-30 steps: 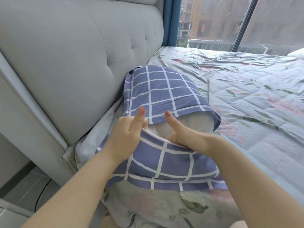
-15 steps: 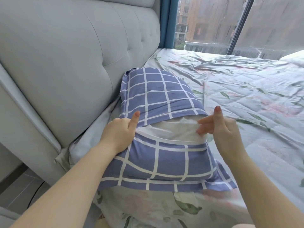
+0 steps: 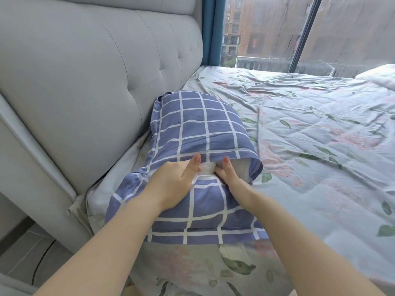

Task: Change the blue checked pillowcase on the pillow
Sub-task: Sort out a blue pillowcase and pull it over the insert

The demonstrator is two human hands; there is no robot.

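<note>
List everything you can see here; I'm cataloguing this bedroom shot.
pillowcase: one, blue with white checks, on the pillow beside the headboard, opening towards the camera
pillow: one, white, showing at the pillowcase's opening
headboard: one, grey, tufted, left
quilt: one, pale floral with green leaves, spread over the bed
curtain: one, blue, at the back beside the headboard
window: one, wet glass, at the back, buildings beyond
floor: grey, lower left
left hand: one, grips the pillowcase's lower flap at the opening
right hand: one, fingers reaching into the opening, hidden there
</note>
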